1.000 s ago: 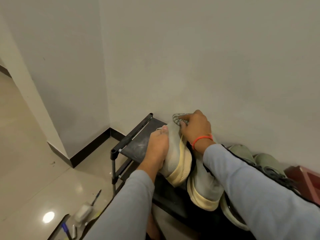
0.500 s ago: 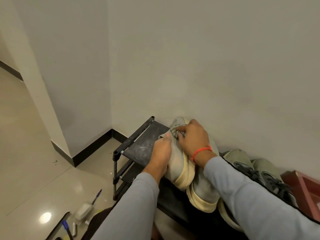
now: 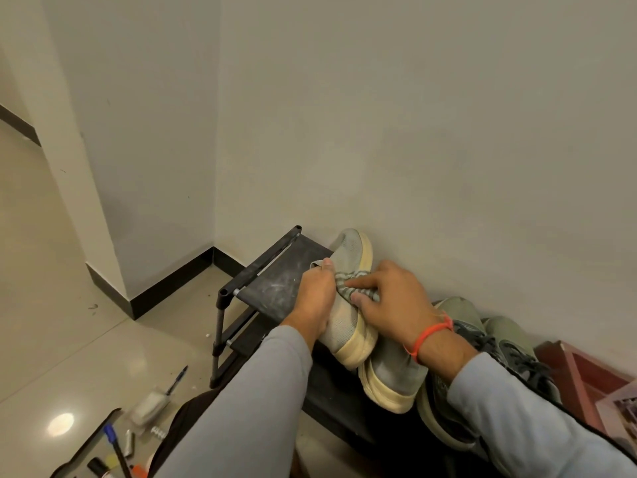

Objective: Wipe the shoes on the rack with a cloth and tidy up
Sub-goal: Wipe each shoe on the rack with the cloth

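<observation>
Shoes are the work here, and the one being wiped is the grey knit shoe with a cream sole, lying tipped on its side on the top shelf of the black rack, toe toward the wall. The right hand has its fingers curled onto a striped grey cloth, pinching and pressing it against the upper of that shoe near its middle. The left hand clasps the same shoe from the rack's open end, thumb up over the edge and palm against the upper, steadying it.

Just beside the held shoe, away from the rack's open end, lies its mate, partly under the right wrist. Beyond that, two green lace-up shoes sit farther along the same shelf. A reddish box stands past the rack's far end. On the floor below the rack's open end lie pens and small clutter.

The risks, as I judge them: the shoe rests on its side, so a hard stroke could slide it off the shelf's dusty open end, or push the mate over the front edge. The bunched cloth may also just smear dirt.
</observation>
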